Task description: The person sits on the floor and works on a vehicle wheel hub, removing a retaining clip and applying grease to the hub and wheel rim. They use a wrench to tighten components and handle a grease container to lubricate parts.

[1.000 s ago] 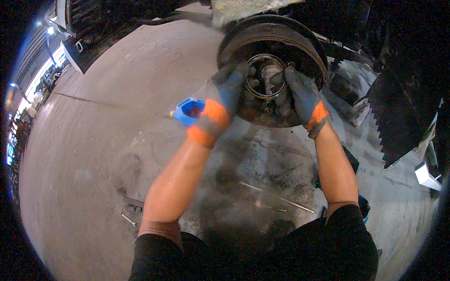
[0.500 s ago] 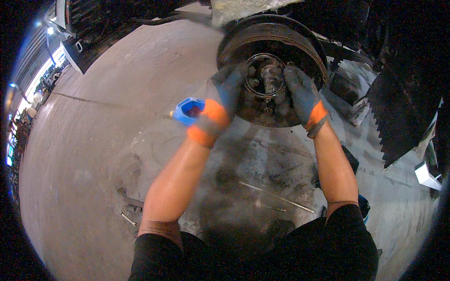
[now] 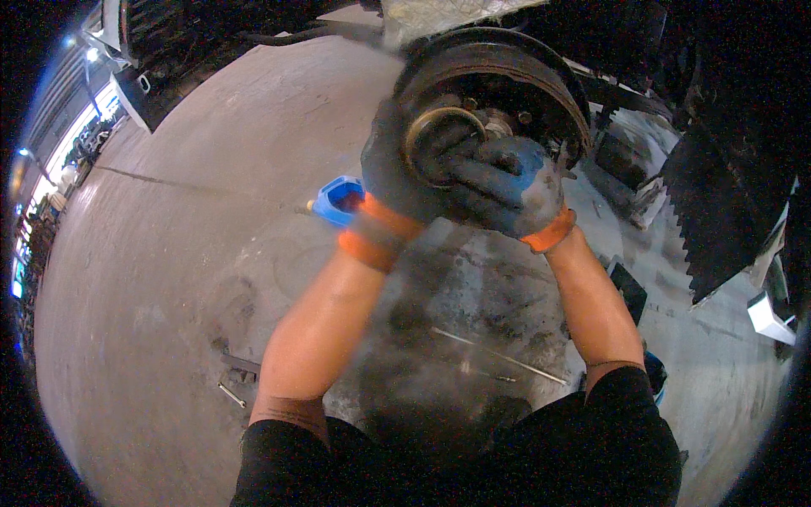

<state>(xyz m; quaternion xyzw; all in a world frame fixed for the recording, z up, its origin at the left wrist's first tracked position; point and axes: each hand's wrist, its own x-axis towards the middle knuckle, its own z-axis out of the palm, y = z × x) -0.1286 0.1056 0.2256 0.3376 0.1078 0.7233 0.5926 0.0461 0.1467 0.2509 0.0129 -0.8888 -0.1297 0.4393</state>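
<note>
In front of the brake drum [image 3: 507, 66], a round metal ring [image 3: 411, 142] with a brassy upper edge is tilted toward me. My left hand [image 3: 390, 173], in a dark glove with an orange cuff, is closed around its left side. My right hand [image 3: 519, 190], gloved in blue and grey with an orange cuff, has curled fingers at the ring's lower right and inner side. Those fingertips are dark and partly blurred, so their exact contact is hard to see. Behind the ring, the axle end [image 3: 498, 125] and a few bolts show inside the drum.
A blue cut-open container [image 3: 331, 201] with reddish contents stands on the floor left of the drum. A long thin rod [image 3: 503, 357] lies below my hands, and a wrench [image 3: 231, 395] at lower left. Dark toothed-edge panel [image 3: 718, 194] hangs at right; pale covering [image 3: 448, 19] overhangs the drum.
The ring has come away from around the axle end and moved left, toward me. My right hand has swung left from the drum's right side onto the ring.
</note>
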